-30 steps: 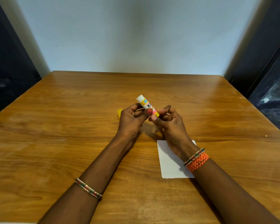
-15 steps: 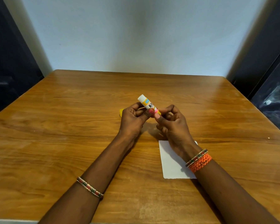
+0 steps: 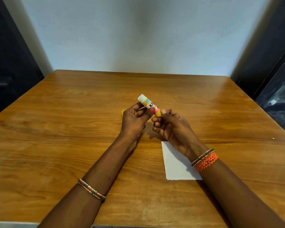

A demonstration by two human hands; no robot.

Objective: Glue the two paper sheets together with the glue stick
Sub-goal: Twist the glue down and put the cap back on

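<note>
The glue stick [image 3: 148, 104] is white and yellow with a printed label, its white uncapped end tilted up and to the left. My left hand [image 3: 133, 122] grips its middle above the table. My right hand [image 3: 171, 127] pinches the yellow base of the stick with thumb and fingertips. A white paper sheet [image 3: 174, 163] lies flat on the table under my right wrist, partly covered by it. I cannot tell whether a second sheet lies under it. A yellow cap [image 3: 123, 111] peeks out on the table behind my left hand.
The wooden table [image 3: 56, 137] reaches to a pale wall at the back. Dark furniture stands on both sides. The table's near edge runs along the bottom of the view.
Both hands stay at the same spot with the glue stick. My right fingers have shifted slightly on the yellow base, and more of that base shows now.
</note>
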